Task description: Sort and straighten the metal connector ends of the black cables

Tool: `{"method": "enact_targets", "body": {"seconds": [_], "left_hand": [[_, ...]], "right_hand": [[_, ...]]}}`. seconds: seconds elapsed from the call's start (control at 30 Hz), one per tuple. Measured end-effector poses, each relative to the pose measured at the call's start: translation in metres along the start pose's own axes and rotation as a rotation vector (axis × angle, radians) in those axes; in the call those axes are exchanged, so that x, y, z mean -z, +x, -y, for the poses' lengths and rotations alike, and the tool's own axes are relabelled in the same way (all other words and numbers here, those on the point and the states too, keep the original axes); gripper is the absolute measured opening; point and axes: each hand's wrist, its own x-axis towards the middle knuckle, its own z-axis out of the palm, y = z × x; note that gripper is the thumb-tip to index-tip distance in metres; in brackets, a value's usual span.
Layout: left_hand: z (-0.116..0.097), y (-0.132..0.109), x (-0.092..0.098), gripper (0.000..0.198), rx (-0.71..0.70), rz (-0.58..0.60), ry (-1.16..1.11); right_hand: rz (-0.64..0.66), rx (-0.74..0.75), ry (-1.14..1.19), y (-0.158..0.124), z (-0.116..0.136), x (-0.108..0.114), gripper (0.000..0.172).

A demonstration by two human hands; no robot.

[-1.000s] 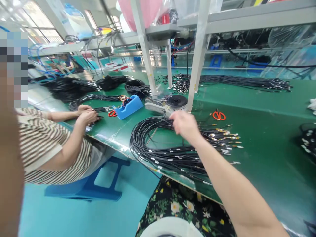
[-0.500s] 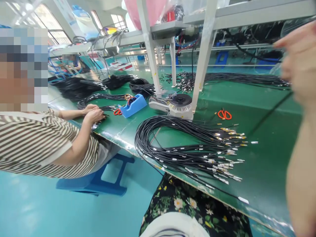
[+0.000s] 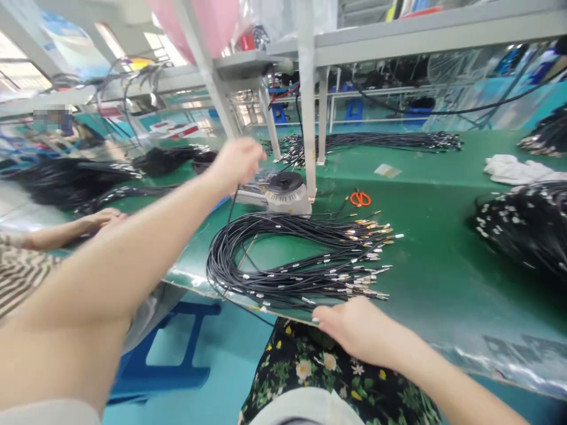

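My left hand (image 3: pixel 243 160) is raised in front of the machine with a round black top (image 3: pixel 286 183). Its fingers are closed on a black cable (image 3: pixel 233 209) that hangs down to the looped cable bundle (image 3: pixel 221 248). My right hand (image 3: pixel 352 324) is at the front table edge, thumb and fingers pinched at a black cable lying along the bundle's near side; the fingertips are partly hidden. The bundle bends in a U, its white-labelled and yellowish ends pointing right. Orange-handled scissors (image 3: pixel 360 198) lie behind those ends.
A co-worker's hand (image 3: pixel 104 218) and striped sleeve are at the left, beside a blue stool (image 3: pixel 177 360). White shelf posts (image 3: pixel 308 118) rise from the green table (image 3: pixel 434 236). At the right are another dark cable pile (image 3: pixel 527 230) and a white cloth (image 3: pixel 509 170).
My right hand has come down from the upper right to the front table edge. My left arm has entered and reaches over the table. The view has turned right.
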Motion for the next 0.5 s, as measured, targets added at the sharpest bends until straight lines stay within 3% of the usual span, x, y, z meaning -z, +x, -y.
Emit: {"method": "enact_targets", "body": {"seconds": [0.1, 0.17, 0.23, 0.27, 0.37, 0.43, 0.5], "left_hand": [[0.009, 0.004, -0.039, 0.035, 0.126, -0.142, 0.105], [0.005, -0.015, -0.066, 0.035, 0.145, -0.206, 0.156], [-0.012, -0.046, -0.084, 0.035, 0.073, -0.277, 0.165], [-0.024, -0.062, -0.09, 0.031, 0.001, -0.198, 0.095], [-0.062, -0.107, -0.096, 0.028, -0.118, 0.273, -0.082], [-0.073, -0.128, -0.096, 0.022, -0.11, 0.264, 0.037], [-0.066, -0.14, -0.096, 0.019, -0.138, 0.163, 0.201]], "right_hand": [[0.021, 0.053, 0.014, 0.011, 0.011, -0.015, 0.02], [0.013, 0.044, 0.061, 0.017, 0.011, -0.016, 0.023], [-0.014, 0.041, 0.129, 0.025, 0.009, -0.012, 0.025], [-0.036, 0.042, 0.167, 0.029, 0.009, -0.01, 0.025], [-0.11, 0.054, 0.272, 0.043, 0.01, 0.001, 0.024], [-0.147, 0.063, 0.325, 0.052, 0.011, 0.006, 0.024], [-0.169, 0.063, 0.356, 0.058, 0.011, 0.01, 0.025]]}}
